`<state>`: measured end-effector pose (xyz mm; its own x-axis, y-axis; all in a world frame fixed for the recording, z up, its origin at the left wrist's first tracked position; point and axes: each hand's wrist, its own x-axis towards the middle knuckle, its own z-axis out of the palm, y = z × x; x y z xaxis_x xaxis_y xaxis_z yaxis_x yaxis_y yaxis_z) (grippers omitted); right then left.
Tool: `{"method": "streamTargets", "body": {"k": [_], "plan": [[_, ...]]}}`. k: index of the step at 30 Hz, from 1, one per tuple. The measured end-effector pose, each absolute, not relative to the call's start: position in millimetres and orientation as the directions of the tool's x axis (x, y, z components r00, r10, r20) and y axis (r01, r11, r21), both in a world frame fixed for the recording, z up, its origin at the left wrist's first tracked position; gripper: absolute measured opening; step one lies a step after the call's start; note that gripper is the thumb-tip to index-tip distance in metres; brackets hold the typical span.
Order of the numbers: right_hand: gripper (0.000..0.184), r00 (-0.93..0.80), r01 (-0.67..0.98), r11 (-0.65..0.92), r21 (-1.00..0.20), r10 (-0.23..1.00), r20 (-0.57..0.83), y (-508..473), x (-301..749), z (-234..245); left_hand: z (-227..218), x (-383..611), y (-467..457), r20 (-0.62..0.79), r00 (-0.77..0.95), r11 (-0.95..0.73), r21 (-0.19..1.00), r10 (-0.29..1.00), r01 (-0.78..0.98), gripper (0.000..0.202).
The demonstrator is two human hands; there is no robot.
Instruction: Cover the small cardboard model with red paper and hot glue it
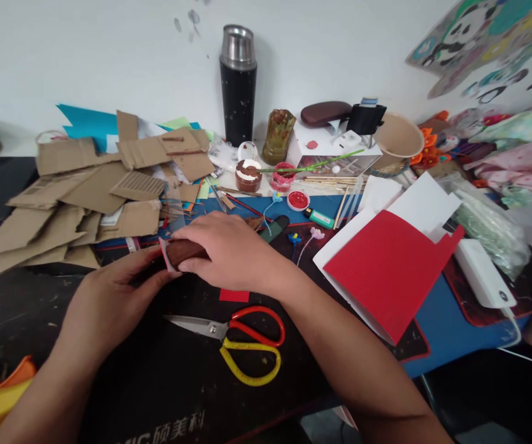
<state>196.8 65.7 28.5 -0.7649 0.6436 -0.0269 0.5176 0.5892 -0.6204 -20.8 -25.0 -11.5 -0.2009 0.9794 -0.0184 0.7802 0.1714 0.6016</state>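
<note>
My left hand [113, 296] is closed on a small pale pink piece of card [168, 254], held upright between thumb and fingers. Wrapped around a brown rounded piece [186, 251], possibly wood, my right hand [229, 250] holds its end against the card. Much of the brown piece is hidden under the fingers. Below my right hand lies a small strip of red corrugated paper [234, 295]. Scissors [222, 328] with one red and one yellow handle lie nearer me on the black mat [155, 376], blades slightly apart.
Cardboard scraps [94, 185] are heaped at the left. A black thermos [238, 86] stands by the wall. Red corrugated paper [390, 271] lies at the right beside a white power bank [485, 274]. Behind my hands are a green lighter [320, 217] and a red paint pot [298, 200].
</note>
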Motion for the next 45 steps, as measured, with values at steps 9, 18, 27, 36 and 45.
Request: {"method": "streamTargets", "body": {"k": [9, 18, 27, 36, 45], "plan": [[0.029, -0.765, 0.510, 0.605, -0.611, 0.645, 0.000, 62.5, 198.3, 24.8, -11.9, -19.3, -25.5, -0.039, -0.210, 0.192, 0.592, 0.977, 0.783, 0.053], [0.029, -0.748, 0.511, 0.609, -0.607, 0.663, 0.035, 57.5, 200.4, 21.1, -12.6, -16.9, -26.0, 0.004, -0.171, 0.134, 0.601, 0.985, 0.788, 0.051], [0.030, -0.734, 0.516, 0.594, -0.617, 0.678, 0.038, 57.6, 202.7, 19.8, -16.3, -18.6, -26.8, 0.032, -0.137, 0.093, 0.577, 0.990, 0.812, 0.048], [0.033, -0.732, 0.522, 0.596, -0.609, 0.680, 0.037, 54.8, 203.7, 19.8, -22.8, -22.5, -26.8, 0.043, -0.055, 0.018, 0.599, 0.998, 0.801, 0.048], [0.041, -0.720, 0.481, 0.579, -0.659, 0.689, 0.080, 54.0, 206.2, 16.6, -40.6, -26.9, -26.5, 0.149, 0.009, -0.102, 0.634, 0.989, 0.767, 0.050]]}}
